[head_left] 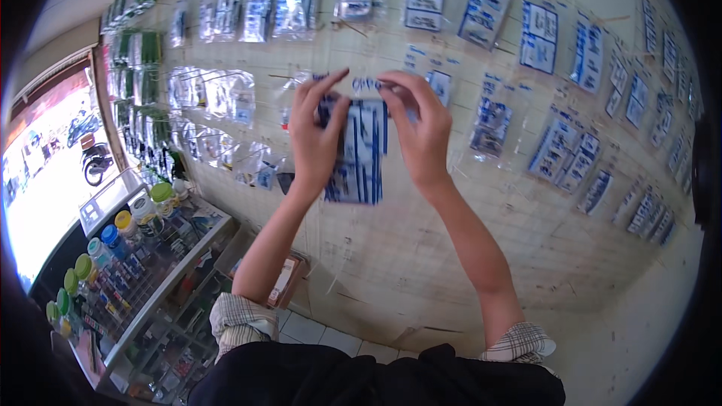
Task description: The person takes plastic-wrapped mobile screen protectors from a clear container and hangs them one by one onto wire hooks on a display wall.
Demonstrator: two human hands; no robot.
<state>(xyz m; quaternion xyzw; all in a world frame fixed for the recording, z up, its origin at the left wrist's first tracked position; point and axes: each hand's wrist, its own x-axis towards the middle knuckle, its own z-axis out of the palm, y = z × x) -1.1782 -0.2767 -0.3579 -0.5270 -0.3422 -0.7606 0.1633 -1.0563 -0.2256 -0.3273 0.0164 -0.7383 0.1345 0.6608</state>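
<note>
In front of the wall hangs a see-through plastic packet point(362, 152) holding a stack of blue-and-white printed cards. My left hand point(314, 129) is at its upper left edge, thumb and fingers curled around the side. On the other side, my right hand point(423, 124) pinches the packet's upper right corner between thumb and fingertips. The packet hangs upright between both hands, its top edge level with my fingertips. Part of its left side is hidden behind my left hand.
Rows of similar packets point(538, 36) hang on hooks along the pale wall point(421, 256). Green packs point(150, 46) hang at the far left. Below them stands a glass display counter point(162, 286) with lidded jars point(113, 239). A motorcycle point(94, 162) is outside the doorway.
</note>
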